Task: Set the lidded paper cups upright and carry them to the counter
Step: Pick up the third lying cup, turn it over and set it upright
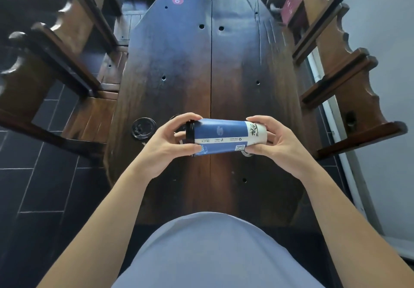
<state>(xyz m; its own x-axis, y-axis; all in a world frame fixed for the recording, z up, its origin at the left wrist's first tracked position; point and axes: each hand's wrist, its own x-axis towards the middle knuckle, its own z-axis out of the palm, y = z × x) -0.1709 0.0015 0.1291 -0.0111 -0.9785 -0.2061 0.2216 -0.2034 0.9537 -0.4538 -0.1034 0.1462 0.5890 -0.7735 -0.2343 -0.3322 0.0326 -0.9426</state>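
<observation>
A blue and white paper cup (226, 136) with a black lid lies on its side, held level above the dark wooden table (210, 68). My left hand (170, 139) grips its lidded end, at the left. My right hand (273, 139) grips its white bottom end, at the right. A second cup (143, 128) stands upright on the table's left edge, seen from above as a round black lid. Something pale shows under the held cup near my right hand; I cannot tell what it is.
Wooden chairs stand on both sides of the table: chair (56, 63) at the left, chair (345, 72) at the right. A red round sticker (177, 0) marks the far end. Dark tiled floor (33, 186) lies at the left, a pale wall (385, 41) at the right.
</observation>
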